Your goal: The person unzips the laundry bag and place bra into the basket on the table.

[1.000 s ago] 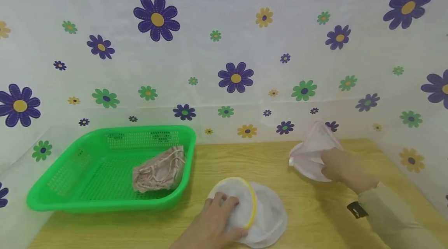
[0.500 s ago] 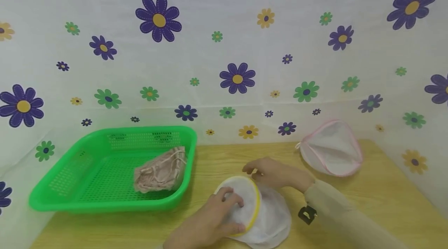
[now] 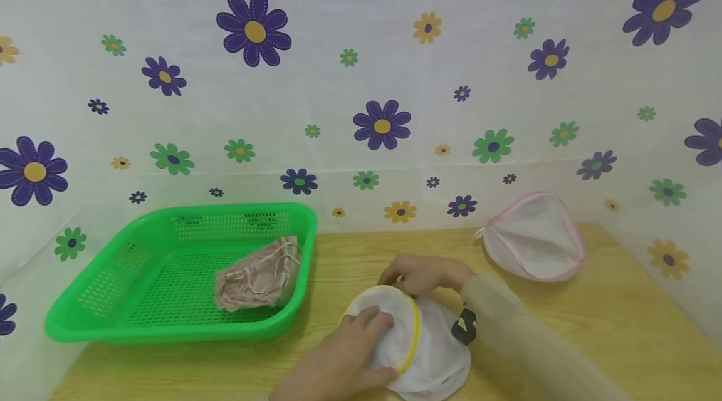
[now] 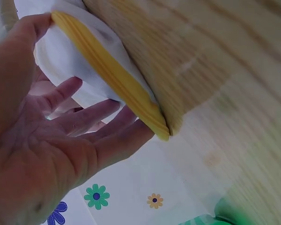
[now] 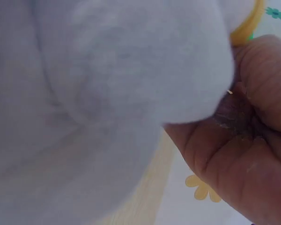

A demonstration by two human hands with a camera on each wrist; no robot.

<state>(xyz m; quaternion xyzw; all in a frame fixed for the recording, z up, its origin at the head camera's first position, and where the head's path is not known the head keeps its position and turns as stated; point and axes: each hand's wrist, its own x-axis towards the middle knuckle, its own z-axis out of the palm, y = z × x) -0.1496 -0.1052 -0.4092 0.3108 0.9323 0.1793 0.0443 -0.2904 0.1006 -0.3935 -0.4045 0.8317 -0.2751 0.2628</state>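
A white mesh laundry bag [image 3: 442,351] with a yellow rim [image 3: 416,332] lies at the front middle of the wooden table. My left hand [image 3: 352,351] grips it at the round end; in the left wrist view the thumb and fingers span the yellow band [image 4: 110,75]. At the bag's far edge is my right hand [image 3: 425,274], its fingers curled and pinching the fabric beside the rim. Bulging white mesh [image 5: 131,70] fills much of the right wrist view and hides those fingertips.
To the left stands a green plastic basket [image 3: 186,330] holding a crumpled beige drawstring pouch [image 3: 259,276]. A pink-edged white mesh bag [image 3: 533,238] rests at the back right. Behind the table [image 3: 553,326] hangs a flowered sheet [image 3: 316,62].
My right hand has let go of the pink-edged bag and come left to the yellow-rimmed one, taking hold of its far edge. My left hand has stayed nearly in place.
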